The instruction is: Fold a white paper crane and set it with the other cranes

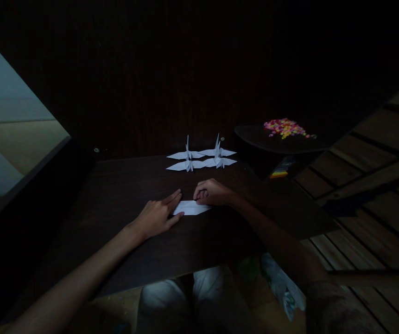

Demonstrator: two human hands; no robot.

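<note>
In the head view, at the centre of the frame, a folded white paper [191, 208] lies flat on a dark wooden table [123, 195]; the left hand [157, 215] rests palm down just left of it, fingers stretched out together and pressing on the paper's left end; the right hand [212, 192] sits at the paper's upper right edge, fingers curled in and bearing down on the fold, though whether it pinches the paper or only presses it I cannot tell; above the hands, toward the middle of the frame, two white paper cranes [202, 158] stand side by side on the glossy tabletop, which mirrors them; to the upper right a dark tray [255, 139] carries a heap of small multicoloured pieces [284, 127]; a wooden slatted floor [376, 195] fills the right of the frame; the scene is very dim.
</note>
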